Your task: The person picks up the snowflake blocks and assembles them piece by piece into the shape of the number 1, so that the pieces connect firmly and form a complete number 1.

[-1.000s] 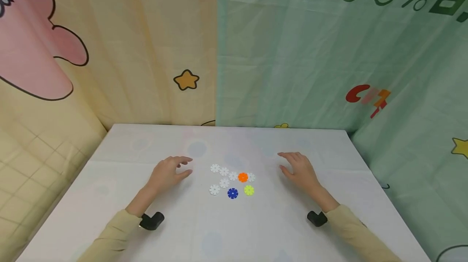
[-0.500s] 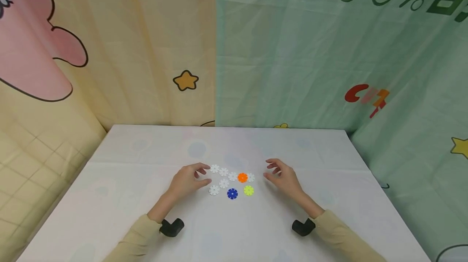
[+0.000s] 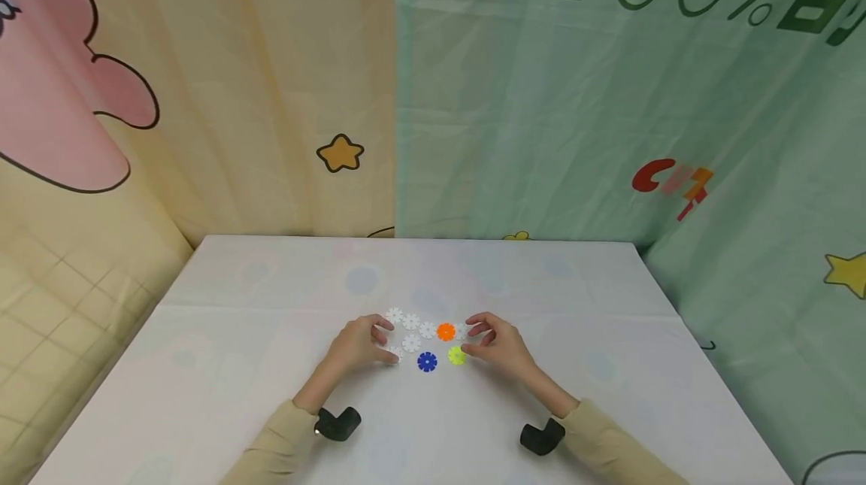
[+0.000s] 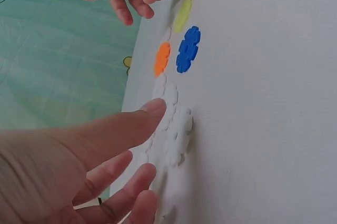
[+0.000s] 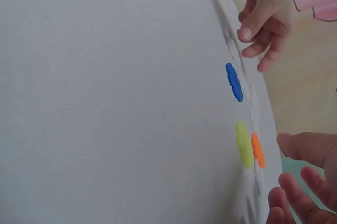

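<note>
Several flat, notched plastic snowflake discs lie in a loose cluster mid-table. Most are white, such as one white disc [image 3: 410,344]; the others are an orange disc [image 3: 446,331], a blue disc [image 3: 427,362] and a yellow-green disc [image 3: 456,356]. At the cluster's left edge my left hand [image 3: 361,342] has thumb and fingers spread apart, with nothing between them; it partly covers a white disc [image 4: 179,138]. My right hand [image 3: 502,347] is at the right edge, its thumb tip beside the yellow-green disc and its fingers loosely bent and holding nothing. It partly hides a white disc beside the orange one.
A white cloth covers the table [image 3: 271,387]. Behind it hang a yellow curtain [image 3: 284,79] and a green curtain [image 3: 514,94] with printed figures. Each wrist carries a black camera, including the left wrist camera [image 3: 338,423].
Both hands have moved inward from either side to the edges of the disc cluster, their fingers bending slightly more. The discs have stayed where they lay.
</note>
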Demonstrator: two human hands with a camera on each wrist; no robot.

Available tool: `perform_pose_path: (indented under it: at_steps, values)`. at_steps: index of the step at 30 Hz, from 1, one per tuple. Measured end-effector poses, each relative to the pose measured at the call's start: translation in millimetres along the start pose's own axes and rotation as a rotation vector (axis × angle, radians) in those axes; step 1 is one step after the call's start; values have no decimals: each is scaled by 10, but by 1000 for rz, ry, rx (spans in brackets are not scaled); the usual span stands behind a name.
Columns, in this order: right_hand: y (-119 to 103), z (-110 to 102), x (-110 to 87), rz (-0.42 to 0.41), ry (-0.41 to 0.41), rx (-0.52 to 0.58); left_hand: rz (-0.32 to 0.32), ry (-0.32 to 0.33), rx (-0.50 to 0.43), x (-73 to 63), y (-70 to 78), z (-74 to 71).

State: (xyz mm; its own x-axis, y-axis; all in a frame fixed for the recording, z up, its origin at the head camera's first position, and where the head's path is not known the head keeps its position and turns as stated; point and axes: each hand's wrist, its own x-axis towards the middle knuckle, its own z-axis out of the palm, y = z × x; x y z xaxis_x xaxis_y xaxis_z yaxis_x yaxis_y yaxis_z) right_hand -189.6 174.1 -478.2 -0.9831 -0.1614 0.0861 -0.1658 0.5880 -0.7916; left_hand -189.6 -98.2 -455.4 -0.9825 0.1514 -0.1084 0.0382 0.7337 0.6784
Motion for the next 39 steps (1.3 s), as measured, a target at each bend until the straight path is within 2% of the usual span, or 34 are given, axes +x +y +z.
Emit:
perform_pose_path:
  at_steps: [7,17,24,33,39]
  values:
    - [18,63,-11,-6,-36,-48,-51,3,27,-52,25,54]
    - [23,76,-19,-37,-91,-151,-42,100,119,-84,21,178]
    - [-20,90,-29,-43,-115,-226,-63,128,152,-111,59,198]
    - [-19,72,-25,-50,-114,-234,-57,159,137,-135,55,193]
    - [19,67,-22,-86,-128,-182,-39,174,142,-146,35,226]
